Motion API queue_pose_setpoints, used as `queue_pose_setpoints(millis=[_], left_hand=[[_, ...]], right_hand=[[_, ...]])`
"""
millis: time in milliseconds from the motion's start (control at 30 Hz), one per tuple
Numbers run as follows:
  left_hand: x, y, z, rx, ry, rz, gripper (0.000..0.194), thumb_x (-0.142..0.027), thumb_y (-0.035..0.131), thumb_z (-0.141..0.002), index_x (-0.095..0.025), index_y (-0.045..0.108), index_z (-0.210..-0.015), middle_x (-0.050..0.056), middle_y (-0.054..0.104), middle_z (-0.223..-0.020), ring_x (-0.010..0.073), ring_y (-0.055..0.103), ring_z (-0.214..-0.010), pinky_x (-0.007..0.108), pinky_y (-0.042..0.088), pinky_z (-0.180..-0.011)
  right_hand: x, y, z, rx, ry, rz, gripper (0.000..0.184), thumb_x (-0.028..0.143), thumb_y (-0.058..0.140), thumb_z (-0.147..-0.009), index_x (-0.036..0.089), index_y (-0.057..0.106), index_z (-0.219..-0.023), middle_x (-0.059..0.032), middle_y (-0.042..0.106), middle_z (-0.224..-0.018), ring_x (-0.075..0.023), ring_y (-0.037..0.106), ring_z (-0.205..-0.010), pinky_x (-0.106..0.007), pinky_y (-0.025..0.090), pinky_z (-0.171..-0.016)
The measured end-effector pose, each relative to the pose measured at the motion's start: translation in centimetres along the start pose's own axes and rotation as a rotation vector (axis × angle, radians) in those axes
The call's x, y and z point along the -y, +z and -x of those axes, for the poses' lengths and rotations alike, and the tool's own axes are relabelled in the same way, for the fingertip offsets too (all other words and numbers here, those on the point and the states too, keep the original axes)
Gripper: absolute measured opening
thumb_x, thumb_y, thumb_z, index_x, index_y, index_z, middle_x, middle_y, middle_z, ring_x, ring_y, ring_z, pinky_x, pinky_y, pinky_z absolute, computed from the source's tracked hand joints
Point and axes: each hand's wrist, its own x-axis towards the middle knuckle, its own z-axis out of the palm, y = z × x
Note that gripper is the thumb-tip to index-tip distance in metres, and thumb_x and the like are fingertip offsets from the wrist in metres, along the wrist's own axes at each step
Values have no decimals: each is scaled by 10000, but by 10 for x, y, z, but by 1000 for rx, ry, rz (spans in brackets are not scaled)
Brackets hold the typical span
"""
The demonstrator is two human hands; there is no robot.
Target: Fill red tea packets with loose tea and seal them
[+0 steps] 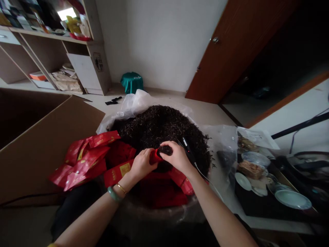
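Observation:
My left hand (142, 163), with a jade bangle and a gold bracelet at its wrist, is closed around a small red packet (154, 156). My right hand (177, 157) is at the packet's mouth, its thumb and fingers curled around a clump of dark dried tea leaves (166, 150). Beyond both hands rises a large heap of the same loose leaves (164, 120) in a clear plastic bag (136, 101). Several red foil pouches (87, 157) are piled at the left, and more red pouches (161, 192) lie beneath my hands.
A black device (189, 151) with a red light and white cable lies on the heap beside my right hand. An open cardboard box (51, 137) stands left. At right, a dark tray (257, 202) holds dishes. Behind are a teal-covered stool (132, 82), shelving (96, 61) and a brown door (221, 58).

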Motion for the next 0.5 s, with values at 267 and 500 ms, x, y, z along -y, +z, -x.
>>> queue_pose_setpoints(millis=[267,500], left_hand=[[2,2,1,-21,21,-12,465,-171,658,-642,-170,537,-1091,82,657,-994,242,623,-916,368,514,-818],[-1,2,1,-2,27,-15,471,-165,667,-629,-165,542,-1083,75,660,-984,238,622,-914,361,514,-819]], right_hand=[[5,2,7,17,11,-48,420,158,659,-677,214,597,-1089,-77,568,-1044,-173,617,-866,-261,569,-632],[5,10,9,145,-33,177,363,53,522,-764,218,630,-1070,-44,696,-880,-177,641,-845,-340,517,-833]])
